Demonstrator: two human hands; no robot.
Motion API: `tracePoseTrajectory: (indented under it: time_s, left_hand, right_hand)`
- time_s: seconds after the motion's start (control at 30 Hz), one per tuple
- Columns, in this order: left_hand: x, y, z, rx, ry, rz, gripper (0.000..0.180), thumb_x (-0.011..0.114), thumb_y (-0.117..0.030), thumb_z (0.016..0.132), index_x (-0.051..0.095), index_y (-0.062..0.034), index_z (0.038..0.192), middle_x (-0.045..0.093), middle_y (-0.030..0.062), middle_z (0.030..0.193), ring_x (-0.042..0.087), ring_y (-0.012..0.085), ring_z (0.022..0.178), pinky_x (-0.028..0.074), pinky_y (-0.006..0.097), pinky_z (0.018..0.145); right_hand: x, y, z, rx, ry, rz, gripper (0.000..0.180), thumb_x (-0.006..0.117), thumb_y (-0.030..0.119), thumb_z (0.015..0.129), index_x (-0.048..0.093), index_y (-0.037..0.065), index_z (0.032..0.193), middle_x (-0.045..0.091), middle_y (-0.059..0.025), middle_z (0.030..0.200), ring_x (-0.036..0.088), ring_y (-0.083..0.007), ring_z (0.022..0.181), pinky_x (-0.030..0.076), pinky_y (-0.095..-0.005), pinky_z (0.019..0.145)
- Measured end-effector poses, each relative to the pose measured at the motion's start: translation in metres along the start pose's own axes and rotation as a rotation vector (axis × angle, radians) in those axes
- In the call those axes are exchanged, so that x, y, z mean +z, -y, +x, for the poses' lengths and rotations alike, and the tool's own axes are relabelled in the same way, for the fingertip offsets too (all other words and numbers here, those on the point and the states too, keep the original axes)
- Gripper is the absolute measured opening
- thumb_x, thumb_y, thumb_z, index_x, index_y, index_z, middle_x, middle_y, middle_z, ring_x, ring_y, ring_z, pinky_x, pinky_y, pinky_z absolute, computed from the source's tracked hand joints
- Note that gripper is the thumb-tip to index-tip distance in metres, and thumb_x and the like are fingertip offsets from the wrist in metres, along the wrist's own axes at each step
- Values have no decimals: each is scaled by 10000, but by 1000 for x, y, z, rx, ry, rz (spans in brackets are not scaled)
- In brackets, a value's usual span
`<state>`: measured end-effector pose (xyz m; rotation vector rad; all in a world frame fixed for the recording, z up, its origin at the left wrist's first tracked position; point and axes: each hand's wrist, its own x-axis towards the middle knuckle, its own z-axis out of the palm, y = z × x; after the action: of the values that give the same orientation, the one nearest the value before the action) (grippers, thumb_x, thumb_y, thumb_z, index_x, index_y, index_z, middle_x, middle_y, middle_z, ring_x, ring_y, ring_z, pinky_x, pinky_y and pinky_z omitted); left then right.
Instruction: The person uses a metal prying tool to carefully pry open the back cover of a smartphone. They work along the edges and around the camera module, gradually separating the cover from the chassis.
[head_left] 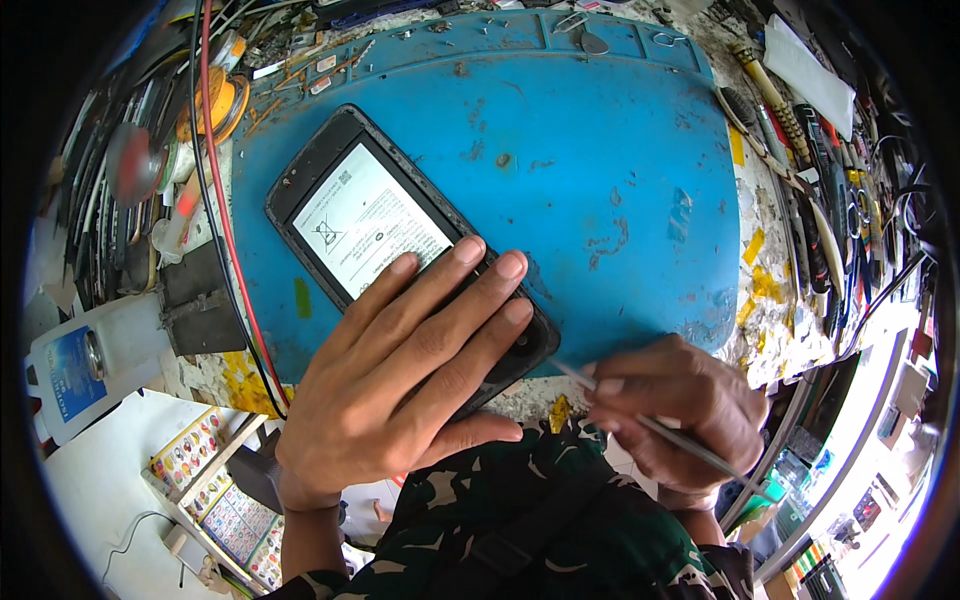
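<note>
A black phone (pixel 350 200) lies face down and slanted on a blue work mat (pixel 600 180), with a white label on its open back. My left hand (pixel 400 370) lies flat on the phone's near end, fingers spread over it and pressing it to the mat. My right hand (pixel 680 410) is just right of that end, at the mat's near edge, pinching a thin metal tool (pixel 650 425) like a pen. The tool's tip points toward the phone's lower corner. Whether the tip touches the phone is unclear.
Red and black wires (pixel 225 220) run down the mat's left side past a solder spool (pixel 215 105). A white plastic bottle (pixel 85 365) lies at the left. Screwdrivers, tweezers and other hand tools (pixel 810 170) crowd the bench's right side. Small screws sit in the mat's far trays.
</note>
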<state>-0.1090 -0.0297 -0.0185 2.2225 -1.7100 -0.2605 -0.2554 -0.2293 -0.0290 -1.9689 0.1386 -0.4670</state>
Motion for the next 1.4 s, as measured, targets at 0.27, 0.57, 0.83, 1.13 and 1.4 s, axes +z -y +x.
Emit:
tracePoseTrajectory:
  time_s: [0.27,0.57,0.83,1.13,1.4]
  left_hand:
    - [1,-1,0,-7,-3,6,753,673,-643,891,652,-48,1352,650,180,1411,570,396,1372,406,567,1145]
    - [0,-2,0,-17,5,0,750,689,-637,880,647,-75,1375,639,165,1432,568,390,1377,403,563,1150]
    - [2,-2,0,-19,-14,5,740,696,-630,880,647,-86,1378,631,166,1442,566,392,1378,420,565,1138]
    - [3,-3,-6,12,-96,-26,670,763,-539,862,666,-74,1335,632,169,1421,587,391,1344,472,577,1091]
    - [7,-7,-14,-64,-128,-92,584,814,-423,869,667,-126,1350,595,109,1489,562,316,1386,484,509,1096]
  right_hand:
    - [2,4,1,15,-7,-16,280,892,-18,689,744,39,920,752,-99,875,742,-214,731,595,-313,610]
    - [4,3,-1,12,-51,-17,307,887,-58,685,737,19,942,749,-112,872,739,-223,728,585,-314,589]
    - [8,0,-3,-42,-98,-84,318,901,-61,683,721,19,933,748,-113,885,723,-216,703,567,-320,585]
    - [4,-4,-5,-101,-69,-11,272,865,-52,742,653,60,870,758,-89,897,715,-204,698,561,-318,588]
    - [4,3,-5,-40,-38,-131,251,874,-23,749,659,44,859,743,-78,923,725,-212,740,579,-313,627]
